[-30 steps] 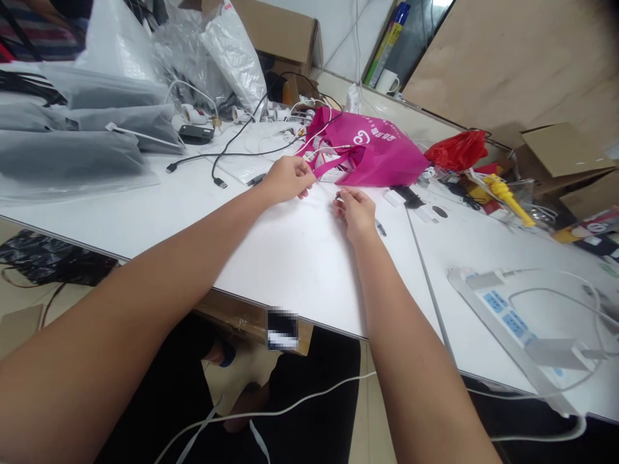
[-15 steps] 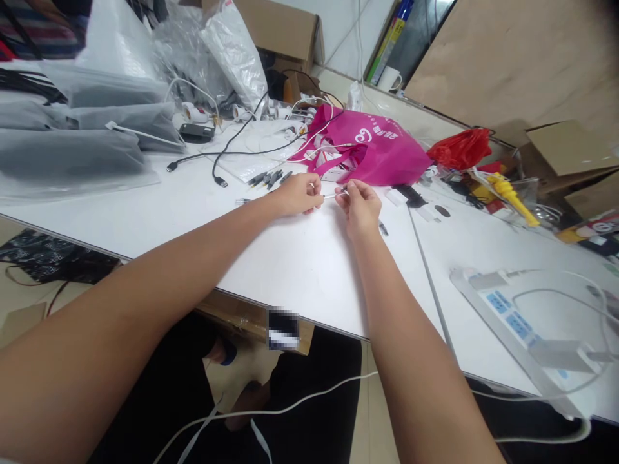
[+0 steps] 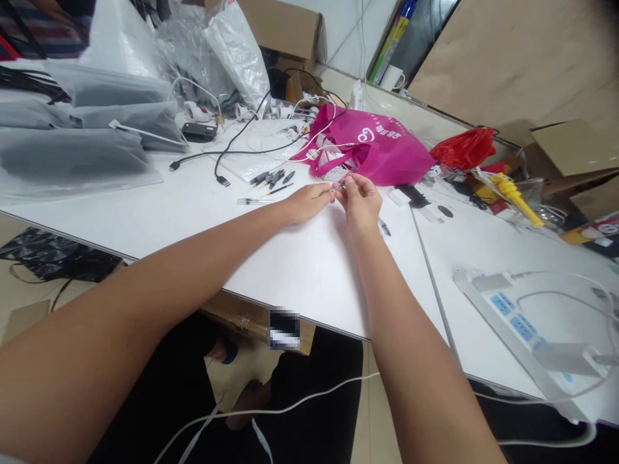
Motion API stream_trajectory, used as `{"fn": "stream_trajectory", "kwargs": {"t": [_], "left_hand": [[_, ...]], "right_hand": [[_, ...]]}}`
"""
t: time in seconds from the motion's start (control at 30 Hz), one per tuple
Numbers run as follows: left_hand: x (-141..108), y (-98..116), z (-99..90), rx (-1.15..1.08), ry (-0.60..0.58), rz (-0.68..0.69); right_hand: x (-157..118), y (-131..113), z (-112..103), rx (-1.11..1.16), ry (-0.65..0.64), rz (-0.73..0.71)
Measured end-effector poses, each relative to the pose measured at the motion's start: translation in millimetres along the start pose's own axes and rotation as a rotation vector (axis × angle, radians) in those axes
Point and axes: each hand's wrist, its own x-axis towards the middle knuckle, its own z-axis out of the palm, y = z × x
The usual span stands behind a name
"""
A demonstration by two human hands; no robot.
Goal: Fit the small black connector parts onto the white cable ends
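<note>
My left hand [image 3: 310, 203] and my right hand [image 3: 362, 201] meet over the white table, fingertips nearly touching. Between them is a thin, clear pen [image 3: 341, 184] with a dark end, mostly covered by fingers. The right thumb and fingers pinch the dark end; the left fingers are closed on the other side. Beyond the left hand lie several dark pen caps or grips [image 3: 273, 178] and a thin black refill [image 3: 280, 189]. A clear pen barrel [image 3: 251, 201] rests left of the left wrist. A small clear-and-dark pen piece [image 3: 384, 227] lies right of the right wrist.
A pink bag [image 3: 387, 145] stands behind the hands, with black cables [image 3: 232, 153] to its left. Grey plastic-wrapped packs [image 3: 72, 151] lie at the left. A power strip [image 3: 517, 322] with white cords sits at the right, past a table seam.
My left hand has moved right, closing the gap to the right hand, so less of the pen shows. The black refill and clear barrel beside the left arm are now more visible.
</note>
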Motion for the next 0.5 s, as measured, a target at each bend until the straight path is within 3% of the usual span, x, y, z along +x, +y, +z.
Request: {"fn": "stream_trajectory", "kwargs": {"t": [0.27, 0.5], "left_hand": [[-1.4, 9.0, 4.0, 0.043, 0.113, -0.102], [-0.3, 7.5, 3.0, 0.013, 0.149, -0.132]], "right_hand": [[-4.4, -4.1, 2.6, -0.052, -0.088, -0.019], [-4.5, -2.5, 3.3, -0.027, -0.084, -0.028]]}}
